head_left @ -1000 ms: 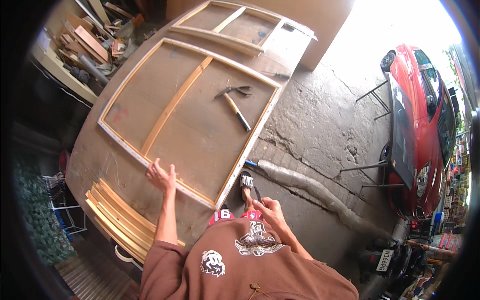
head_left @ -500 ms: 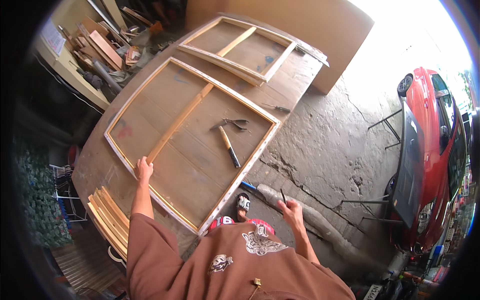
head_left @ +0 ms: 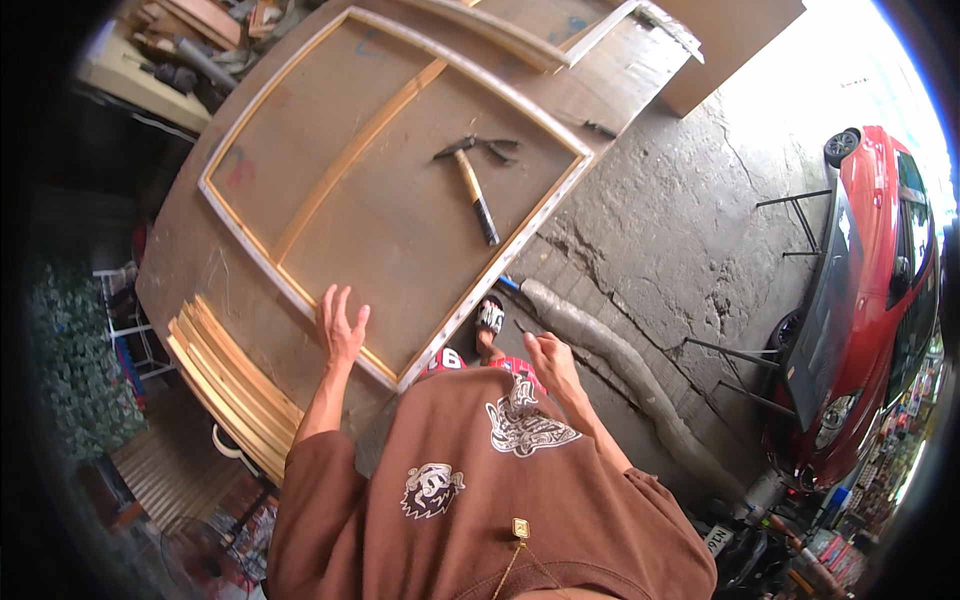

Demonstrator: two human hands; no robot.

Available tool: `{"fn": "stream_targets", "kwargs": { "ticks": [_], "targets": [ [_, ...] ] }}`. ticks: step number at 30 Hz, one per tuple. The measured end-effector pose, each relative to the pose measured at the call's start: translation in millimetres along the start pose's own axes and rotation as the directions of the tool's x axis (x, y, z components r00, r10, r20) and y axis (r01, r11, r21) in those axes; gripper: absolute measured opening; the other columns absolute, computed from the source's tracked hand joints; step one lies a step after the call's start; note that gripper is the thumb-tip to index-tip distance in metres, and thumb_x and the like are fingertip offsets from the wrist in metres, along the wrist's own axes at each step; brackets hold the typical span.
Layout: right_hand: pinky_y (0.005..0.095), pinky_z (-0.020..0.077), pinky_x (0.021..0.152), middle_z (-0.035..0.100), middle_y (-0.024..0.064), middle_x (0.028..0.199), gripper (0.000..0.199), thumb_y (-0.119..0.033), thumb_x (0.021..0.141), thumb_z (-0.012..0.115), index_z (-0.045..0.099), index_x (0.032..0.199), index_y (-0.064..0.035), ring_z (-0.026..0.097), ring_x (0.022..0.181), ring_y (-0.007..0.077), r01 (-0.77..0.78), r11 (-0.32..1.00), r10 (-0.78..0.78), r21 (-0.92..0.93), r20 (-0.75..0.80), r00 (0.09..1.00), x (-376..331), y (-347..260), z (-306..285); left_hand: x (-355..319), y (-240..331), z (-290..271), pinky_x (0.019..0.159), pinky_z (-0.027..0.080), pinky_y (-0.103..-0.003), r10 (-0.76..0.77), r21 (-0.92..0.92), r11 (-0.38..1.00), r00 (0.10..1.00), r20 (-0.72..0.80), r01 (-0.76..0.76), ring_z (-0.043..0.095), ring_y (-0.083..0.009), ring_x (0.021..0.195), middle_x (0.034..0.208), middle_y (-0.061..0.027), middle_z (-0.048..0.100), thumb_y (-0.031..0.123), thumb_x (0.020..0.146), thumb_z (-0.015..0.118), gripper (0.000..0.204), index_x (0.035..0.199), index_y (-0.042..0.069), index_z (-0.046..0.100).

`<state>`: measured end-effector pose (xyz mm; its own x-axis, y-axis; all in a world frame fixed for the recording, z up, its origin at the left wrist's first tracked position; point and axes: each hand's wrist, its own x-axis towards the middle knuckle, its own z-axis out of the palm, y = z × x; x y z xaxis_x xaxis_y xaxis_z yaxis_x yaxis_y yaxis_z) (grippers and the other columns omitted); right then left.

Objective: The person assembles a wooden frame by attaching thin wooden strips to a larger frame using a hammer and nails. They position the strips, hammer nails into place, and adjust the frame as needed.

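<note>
A wooden stretcher frame (head_left: 362,150) with a centre bar and white-wrapped edges lies flat on the brown table. My left hand (head_left: 342,327) is open, its fingers spread over the frame's near-left side; whether it touches is hard to tell. My right hand (head_left: 555,364) is closed near my body, beyond the frame's right edge. From its fingers pokes the tip of a thin dark tool whose kind I cannot make out. Inside the frame lies a hammer (head_left: 473,190) with a wood-and-black handle, its head against dark-handled pliers (head_left: 500,152).
A second frame (head_left: 500,32) lies at the table's far side, near a screwdriver (head_left: 600,129). Wooden strips (head_left: 225,385) are stacked at the table's near-left edge. A wrapped long roll (head_left: 610,355) lies on the cracked floor. A red car (head_left: 875,230) stands right, behind a dark panel on legs (head_left: 825,310).
My left hand has let go of the frame side near the centre bar and moved right with fingers spreading. My right hand has come in closer to my body. The view has shifted nearer.
</note>
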<state>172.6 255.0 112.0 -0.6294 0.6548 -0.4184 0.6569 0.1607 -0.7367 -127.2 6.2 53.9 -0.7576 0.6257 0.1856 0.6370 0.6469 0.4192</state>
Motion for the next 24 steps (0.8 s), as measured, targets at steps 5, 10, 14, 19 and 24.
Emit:
{"fn": "stream_targets", "kwargs": {
  "ticks": [5, 10, 14, 19, 24],
  "targets": [
    [0.0423, 0.0478, 0.076, 0.062, 0.0221, 0.085, 0.037, -0.028, 0.092, 0.057, 0.066, 0.075, 0.0043, 0.061, 0.082, 0.0391, 0.149, 0.989, -0.147, -0.001, 0.119, 0.982, -32, -17, 71, -42, 26, -13, 0.099, 0.037, -0.048, 0.114, -0.094, 0.989, 0.993, -0.019, -0.116, 0.047, -0.0362, 0.117, 0.123, -0.0143, 0.054, 0.029, 0.082, 0.068, 0.034, 0.109, 0.008, 0.065],
    [0.0423, 0.0489, 0.076, 0.063, 0.0221, 0.082, 0.036, -0.025, 0.090, 0.059, 0.067, 0.076, 0.0064, 0.062, 0.080, 0.0372, 0.166, 0.986, -0.158, -0.034, 0.179, 0.971, -75, -38, 132, -78, 16, -27, 0.106, 0.031, -0.049, 0.240, -0.281, 0.941, 0.956, 0.166, -0.187, 0.045, -0.0347, 0.123, 0.119, -0.0103, 0.059, 0.025, 0.080, 0.068, 0.023, 0.098, 0.011, 0.070],
    [0.0428, 0.0493, 0.075, 0.063, 0.0222, 0.080, 0.035, -0.025, 0.089, 0.059, 0.068, 0.077, 0.0058, 0.063, 0.079, 0.0371, 0.236, 0.969, -0.224, -0.068, 0.154, 0.962, -103, -41, 175, -87, 0, -36, 0.112, 0.023, -0.050, 0.341, -0.344, 0.910, 0.892, 0.296, -0.233, 0.038, -0.0329, 0.132, 0.127, -0.0092, 0.056, 0.024, 0.079, 0.069, 0.022, 0.098, 0.014, 0.072],
    [0.0425, 0.0493, 0.075, 0.063, 0.0211, 0.084, 0.032, -0.024, 0.088, 0.061, 0.068, 0.074, 0.0044, 0.062, 0.080, 0.0354, 0.220, 0.962, -0.220, -0.160, 0.019, 0.975, -110, -48, 202, -87, -15, -32, 0.113, 0.020, -0.050, 0.376, -0.375, 0.896, 0.858, 0.349, -0.240, 0.033, -0.0328, 0.136, 0.132, -0.0079, 0.054, 0.021, 0.076, 0.071, 0.028, 0.104, 0.020, 0.073],
    [0.0432, 0.0494, 0.074, 0.062, 0.0186, 0.083, 0.034, -0.027, 0.087, 0.061, 0.068, 0.071, 0.0019, 0.060, 0.083, 0.0343, 0.154, 0.963, -0.187, -0.222, -0.137, 0.973, -108, -45, 218, -87, -17, -29, 0.114, 0.016, -0.052, 0.389, -0.397, 0.887, 0.845, 0.367, -0.235, 0.030, -0.0360, 0.136, 0.134, -0.0101, 0.052, 0.019, 0.073, 0.073, 0.032, 0.105, 0.022, 0.072]
  ]
}}
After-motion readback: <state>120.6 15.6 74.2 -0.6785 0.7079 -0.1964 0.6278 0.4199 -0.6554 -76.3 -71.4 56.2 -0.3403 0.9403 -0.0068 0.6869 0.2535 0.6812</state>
